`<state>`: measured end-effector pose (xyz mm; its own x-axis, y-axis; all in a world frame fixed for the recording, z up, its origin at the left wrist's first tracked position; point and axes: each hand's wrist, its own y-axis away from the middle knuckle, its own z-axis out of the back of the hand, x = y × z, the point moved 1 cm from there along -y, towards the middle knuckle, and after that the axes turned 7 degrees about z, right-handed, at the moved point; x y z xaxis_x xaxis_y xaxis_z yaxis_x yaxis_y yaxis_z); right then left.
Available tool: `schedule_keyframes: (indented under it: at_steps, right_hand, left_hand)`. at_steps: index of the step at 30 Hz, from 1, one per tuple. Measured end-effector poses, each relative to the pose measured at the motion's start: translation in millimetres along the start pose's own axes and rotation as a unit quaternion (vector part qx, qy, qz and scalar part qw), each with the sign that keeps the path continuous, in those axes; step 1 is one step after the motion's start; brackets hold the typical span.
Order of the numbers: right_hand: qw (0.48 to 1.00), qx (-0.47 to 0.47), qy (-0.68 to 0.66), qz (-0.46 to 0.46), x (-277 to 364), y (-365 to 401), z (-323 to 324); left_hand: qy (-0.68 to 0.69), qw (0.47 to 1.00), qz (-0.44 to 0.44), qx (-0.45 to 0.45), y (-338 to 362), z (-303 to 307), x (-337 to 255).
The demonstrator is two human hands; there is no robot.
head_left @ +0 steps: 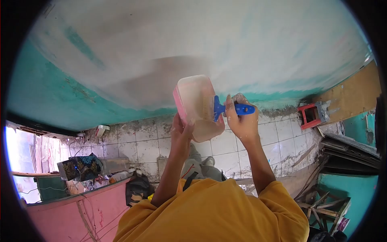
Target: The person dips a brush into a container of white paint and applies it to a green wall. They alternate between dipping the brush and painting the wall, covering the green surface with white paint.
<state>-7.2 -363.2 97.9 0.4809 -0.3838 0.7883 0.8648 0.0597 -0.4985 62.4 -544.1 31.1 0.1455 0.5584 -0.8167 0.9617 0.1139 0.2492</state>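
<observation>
My left hand (180, 131) is closed around the side of a pinkish plastic tub (180, 101), which is tilted so that its inside faces me. Pale paint coats the inside of the tub. In my right hand (243, 121) is a paintbrush (219, 109) with a blue handle, its bristles inside the tub against the whitish paint. White specks dot my fingers. Straight ahead rises a wall (258, 48), mostly coated whitish, with turquoise showing along its lower part and at the left.
White floor tiles (145, 133), stained along the wall, lie below. A red plastic stool (310, 115) stands at the right near a brown board (354, 94) and stacked dark panels (350, 149). At the left is a pink counter (100, 205) with clutter on top.
</observation>
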Motion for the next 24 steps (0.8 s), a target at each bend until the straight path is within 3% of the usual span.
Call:
schedule_keyframes:
  at_steps: [8, 12, 15, 18, 19, 21, 24]
  right_hand:
    - [0.993, 0.061, 0.098, 0.0, 18, -27, -12]
    - [0.996, 0.04, 0.078, 0.008, 11, -42, -26]
    - [1.0, 0.015, 0.022, 0.009, 6, -48, -34]
    - [0.981, -0.079, -0.137, -0.112, 9, -52, -39]
    - [0.982, -0.085, -0.136, -0.104, 7, -51, -40]
    - [0.939, -0.172, -0.247, -0.165, -9, -48, -43]
    - [0.913, -0.198, -0.304, -0.187, -35, -39, -48]
  left_hand:
    - [-0.017, 0.999, -0.031, 0.022, -17, -1, -21]
    - [-0.031, 0.998, -0.038, 0.028, -32, 6, -31]
    - [-0.021, 0.998, -0.048, 0.045, -44, 11, -36]
    - [-0.012, 0.999, -0.027, 0.043, -53, 15, -43]
    - [-0.013, 0.998, -0.033, 0.051, -56, 18, -42]
    - [0.021, 0.999, 0.005, 0.043, -65, 23, -39]
    - [0.043, 0.997, 0.023, 0.053, -73, 21, -41]
